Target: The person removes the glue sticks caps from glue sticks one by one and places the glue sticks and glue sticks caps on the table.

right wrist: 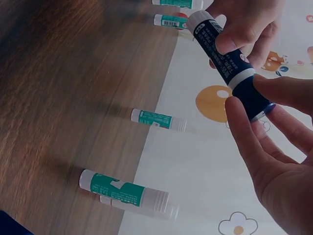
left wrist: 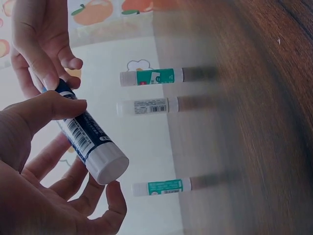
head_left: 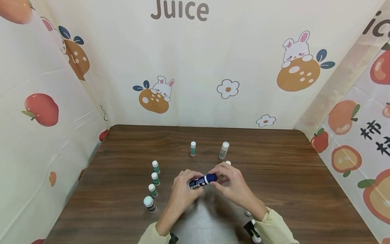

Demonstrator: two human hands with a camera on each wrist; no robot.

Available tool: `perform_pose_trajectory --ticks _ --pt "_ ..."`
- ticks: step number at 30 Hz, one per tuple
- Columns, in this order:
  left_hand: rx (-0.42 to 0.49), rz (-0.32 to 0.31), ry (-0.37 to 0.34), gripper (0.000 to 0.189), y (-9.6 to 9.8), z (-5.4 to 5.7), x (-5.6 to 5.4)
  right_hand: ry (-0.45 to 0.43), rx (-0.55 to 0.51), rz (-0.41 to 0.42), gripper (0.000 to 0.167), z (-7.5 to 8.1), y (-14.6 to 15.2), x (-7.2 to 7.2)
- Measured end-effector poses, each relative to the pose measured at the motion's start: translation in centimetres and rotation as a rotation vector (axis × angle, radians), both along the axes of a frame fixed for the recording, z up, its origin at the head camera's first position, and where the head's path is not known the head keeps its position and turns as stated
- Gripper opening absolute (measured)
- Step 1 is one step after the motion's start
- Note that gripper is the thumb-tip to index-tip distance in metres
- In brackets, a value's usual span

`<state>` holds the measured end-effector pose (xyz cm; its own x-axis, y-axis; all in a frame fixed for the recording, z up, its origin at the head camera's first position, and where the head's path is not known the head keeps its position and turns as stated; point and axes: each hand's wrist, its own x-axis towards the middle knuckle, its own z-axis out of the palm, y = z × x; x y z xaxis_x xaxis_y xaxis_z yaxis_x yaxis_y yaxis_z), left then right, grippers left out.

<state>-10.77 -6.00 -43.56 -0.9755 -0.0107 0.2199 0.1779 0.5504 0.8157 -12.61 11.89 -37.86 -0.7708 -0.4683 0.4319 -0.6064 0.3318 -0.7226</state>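
Note:
Over the middle of the table, a navy glue stick (head_left: pixel 198 183) is held tilted between both hands. My left hand (head_left: pixel 183 188) grips its labelled body, thumb on top; in the left wrist view the white base (left wrist: pixel 108 164) of the stick points toward the camera. With thumb and fingers, my right hand (head_left: pixel 234 184) pinches the navy cap (right wrist: pixel 249 97) at the other end. A white ring shows between cap and body, and the cap looks seated on it. Just behind the right hand, a white-topped stick (head_left: pixel 228 163) is mostly hidden.
Upright green-labelled glue sticks (head_left: pixel 155 179) stand in a row on the left, with a wider dark-labelled one (head_left: pixel 150 204) nearest. At the back stand a small green stick (head_left: pixel 193 149) and a taller pale one (head_left: pixel 223 150). White-ended items (head_left: pixel 256 239) lie partly hidden by the right sleeve.

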Motion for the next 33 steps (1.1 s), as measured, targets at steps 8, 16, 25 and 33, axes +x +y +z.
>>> perform_pose_trajectory --ticks 8,16,25,33 --pt "-0.017 -0.004 0.011 0.028 -0.1 -0.1 0.1 0.013 0.002 -0.003 0.03 -3.2 0.7 -1.4" --pt "-0.013 -0.024 0.032 0.029 -0.3 -0.2 0.1 0.022 0.002 0.021 0.026 -3.4 1.0 -1.4" --pt "0.005 -0.03 0.056 0.028 -0.3 0.2 0.2 0.045 -0.01 0.034 0.028 -3.3 1.0 -1.1" --pt "-0.014 -0.057 0.063 0.028 -0.5 0.0 0.2 0.127 -0.034 0.053 0.03 -1.0 0.6 -0.1"
